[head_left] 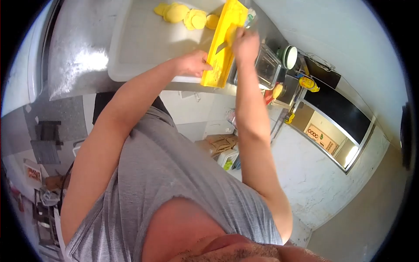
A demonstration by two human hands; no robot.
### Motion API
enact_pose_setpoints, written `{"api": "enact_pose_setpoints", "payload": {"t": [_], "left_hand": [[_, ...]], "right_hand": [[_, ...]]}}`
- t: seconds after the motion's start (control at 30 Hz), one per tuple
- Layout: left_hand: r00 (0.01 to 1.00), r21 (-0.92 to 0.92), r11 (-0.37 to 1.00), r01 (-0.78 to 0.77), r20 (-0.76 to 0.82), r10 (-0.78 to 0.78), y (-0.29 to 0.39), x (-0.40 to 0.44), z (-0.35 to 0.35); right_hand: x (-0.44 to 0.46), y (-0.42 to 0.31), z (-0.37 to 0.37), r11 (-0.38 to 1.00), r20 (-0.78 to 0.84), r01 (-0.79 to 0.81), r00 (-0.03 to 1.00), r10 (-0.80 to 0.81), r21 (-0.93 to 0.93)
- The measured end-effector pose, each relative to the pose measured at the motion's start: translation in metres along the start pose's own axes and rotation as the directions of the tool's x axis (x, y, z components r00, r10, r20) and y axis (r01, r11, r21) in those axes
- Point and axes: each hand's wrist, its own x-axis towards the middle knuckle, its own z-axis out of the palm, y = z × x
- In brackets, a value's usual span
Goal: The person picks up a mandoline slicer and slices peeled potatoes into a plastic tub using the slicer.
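Observation:
A long yellow slicer leans at a tilt across the right edge of a white tray. Its near end is gripped by my left hand, with the fingers round its side edge. My right hand is closed over the upper part of the slicer; what it holds is mostly hidden, though something yellow shows beside the fingers. Thin round yellow slices lie in a loose row in the tray, left of the slicer's upper end.
Right of the slicer are a clear lidded container and a green-rimmed white bowl. A yellow packet lies farther right, near a wall opening. Cardboard sits below the counter.

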Motion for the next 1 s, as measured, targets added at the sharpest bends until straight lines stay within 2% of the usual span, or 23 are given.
{"api": "enact_pose_setpoints", "payload": {"t": [0.03, 0.07, 0.1, 0.2, 0.3, 0.4, 0.47, 0.5, 0.7, 0.8, 0.83, 0.93, 1.0], "left_hand": [[1.0, 0.011, 1.0, 0.003, 0.001, -0.003, -0.007, 0.008, -0.001], [1.0, 0.011, 1.0, 0.016, -0.009, -0.016, -0.006, 0.005, 0.0], [0.999, 0.014, 0.999, 0.03, -0.019, -0.03, -0.001, 0.0, 0.0], [0.999, 0.041, 0.998, 0.049, 0.015, -0.05, -0.001, 0.004, -0.003], [0.997, 0.04, 0.996, 0.075, 0.003, -0.075, -0.004, 0.007, -0.002], [0.997, 0.021, 0.997, 0.078, 0.012, -0.079, 0.0, 0.003, -0.002], [0.995, 0.003, 0.996, 0.093, 0.026, -0.093, -0.002, 0.005, -0.002], [0.995, -0.007, 0.995, 0.099, 0.026, -0.099, -0.002, 0.005, -0.004], [0.997, 0.006, 0.997, 0.075, 0.022, -0.075, -0.001, 0.003, -0.003], [0.999, -0.069, 0.998, 0.003, 0.038, 0.0, -0.008, 0.005, -0.003], [0.998, -0.092, 0.996, -0.011, 0.055, 0.016, -0.011, 0.005, -0.004], [0.999, 0.062, 0.998, -0.024, 0.025, 0.022, -0.001, -0.004, -0.004], [1.0, 0.043, 0.999, -0.008, 0.022, 0.007, 0.001, -0.006, -0.004]], "right_hand": [[-0.029, 0.003, 0.0, 0.998, -0.041, 0.057, 0.998, -0.057, 0.008], [-0.058, -0.009, -0.012, 0.997, -0.075, -0.004, 0.997, 0.01, 0.077], [-0.081, -0.009, -0.013, 0.995, -0.056, -0.005, 0.998, 0.011, 0.101], [-0.116, -0.029, -0.029, 0.971, 0.006, -0.166, 0.986, 0.168, 0.17], [-0.125, -0.028, -0.035, 0.972, -0.123, -0.075, 0.987, 0.104, 0.221], [-0.132, -0.016, -0.042, 0.969, -0.118, 0.08, 0.992, -0.053, 0.235], [-0.137, -0.015, -0.035, 0.951, -0.138, 0.077, 0.99, -0.037, 0.3], [-0.137, -0.015, -0.03, 0.938, -0.148, 0.083, 0.988, -0.034, 0.336], [-0.143, -0.016, -0.028, 0.959, -0.171, 0.11, 0.983, -0.067, 0.26], [-0.139, -0.016, -0.028, 0.959, -0.171, 0.121, 0.982, -0.077, 0.258], [-0.135, -0.016, -0.022, 0.957, -0.221, 0.129, 0.973, -0.071, 0.26], [-0.091, -0.019, -0.016, 0.945, -0.23, 0.101, 0.973, -0.028, 0.31], [-0.039, -0.015, -0.004, 0.954, -0.266, 0.087, 0.964, -0.008, 0.286]]}}
